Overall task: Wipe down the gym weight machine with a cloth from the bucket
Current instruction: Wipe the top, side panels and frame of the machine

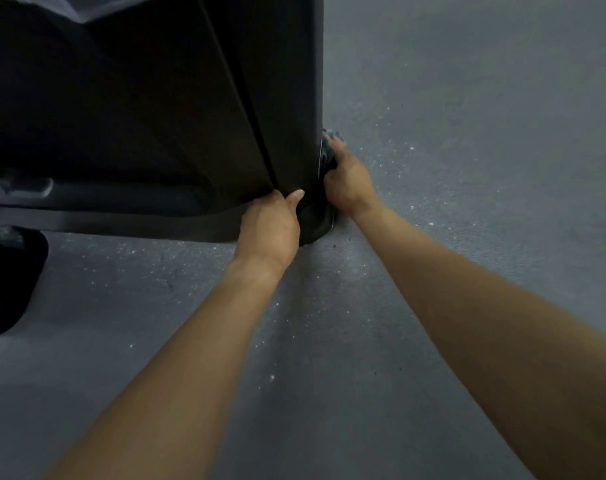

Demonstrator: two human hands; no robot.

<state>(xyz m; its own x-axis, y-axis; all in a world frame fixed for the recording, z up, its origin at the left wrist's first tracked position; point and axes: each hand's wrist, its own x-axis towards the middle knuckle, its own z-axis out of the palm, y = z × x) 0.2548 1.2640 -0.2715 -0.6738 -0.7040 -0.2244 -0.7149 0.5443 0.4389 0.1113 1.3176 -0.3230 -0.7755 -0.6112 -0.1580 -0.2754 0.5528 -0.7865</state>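
Note:
The black weight machine fills the upper left of the head view, its tall dark panel reaching down to the floor. My left hand grips the panel's lower corner, thumb lying along its edge. My right hand holds a dark grey cloth against the machine's right side, just above the base foot. Most of the cloth is hidden behind my fingers and the panel edge. The bucket is not in view.
Grey speckled rubber flooring stretches to the right and toward me. A second black foot of the machine sits at the left edge. A grey rounded bar lies low on the left of the machine.

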